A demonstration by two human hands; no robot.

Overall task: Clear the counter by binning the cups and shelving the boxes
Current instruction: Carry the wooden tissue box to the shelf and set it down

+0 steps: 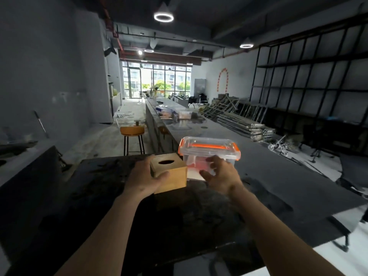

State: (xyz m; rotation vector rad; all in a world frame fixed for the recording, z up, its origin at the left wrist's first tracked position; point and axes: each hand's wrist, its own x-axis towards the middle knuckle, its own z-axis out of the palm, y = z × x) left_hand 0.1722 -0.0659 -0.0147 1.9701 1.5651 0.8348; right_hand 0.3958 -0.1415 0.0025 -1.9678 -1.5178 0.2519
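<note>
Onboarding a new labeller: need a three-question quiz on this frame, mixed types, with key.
1. True or false: the left hand grips the square wooden box with a round hole on top.
2. The clear plastic container near the right hand has a lid trimmed in: A) blue B) orange C) green
3. Fill in: both boxes sit on a dark ____.

Key:
1. True; thumb and fingers wrap its sides.
2. B
3. counter

orange stool [132, 130], black wall shelving [310, 76], stacked metal frames [242, 122]
</note>
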